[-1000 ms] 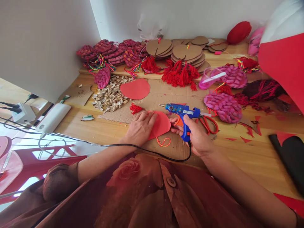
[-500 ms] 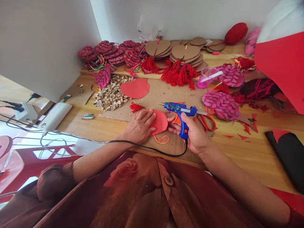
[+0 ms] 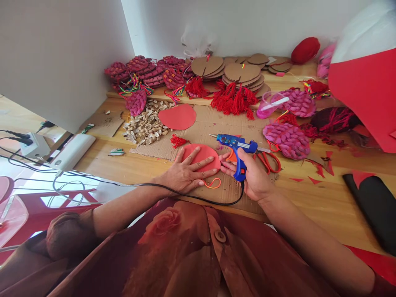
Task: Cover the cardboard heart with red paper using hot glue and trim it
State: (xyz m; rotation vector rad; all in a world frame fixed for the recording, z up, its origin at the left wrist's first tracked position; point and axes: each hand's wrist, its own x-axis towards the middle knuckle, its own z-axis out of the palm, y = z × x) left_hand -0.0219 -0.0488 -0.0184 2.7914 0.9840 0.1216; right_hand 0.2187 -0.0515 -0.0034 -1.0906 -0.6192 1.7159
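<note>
Nearest: op's shirt (image 3: pixel 185 251), floral, buttoned. Blk cable (image 3: pixel 213 201) runs from L side over L forearm to butt of glue gun (image 3: pixel 237 144). Orange cord (image 3: pixel 220 181) lies looped just below red disc (image 3: pixel 202 152). L hand (image 3: pixel 184 175): flat, fingers splayed, palm-down on disc; nothing grasped. R hand (image 3: pixel 253 175): wrapped round gun handle, thumb at rear of body; nozzle points L, raised above disc's far edge. R fingertips at disc's R edge; contact can't be confirmed. Disc lies on cardbd sheet (image 3: pixel 216 115), betw. hands, mostly under L hand. Scissors (image 3: pixel 279 165), orange-handled, just R of gun. Blk item (image 3: pixel 371 210) far R, red scrap on top.

Mid: sm. tassel (image 3: pixel 178 141) just beyond disc; 2nd red piece (image 3: pixel 177 116) w/ shells (image 3: pixel 147 126) to its L. Pink mat (image 3: pixel 286 139), braided, beyond scissors; cup (image 3: pixel 266 110) behind it, tilted.

Far: ledge w/ braided stacks (image 3: pixel 144 70) L, cardbd rounds (image 3: pixel 242 71) ctr, red tassels hanging below, yarn ball (image 3: pixel 305 50) R.
</note>
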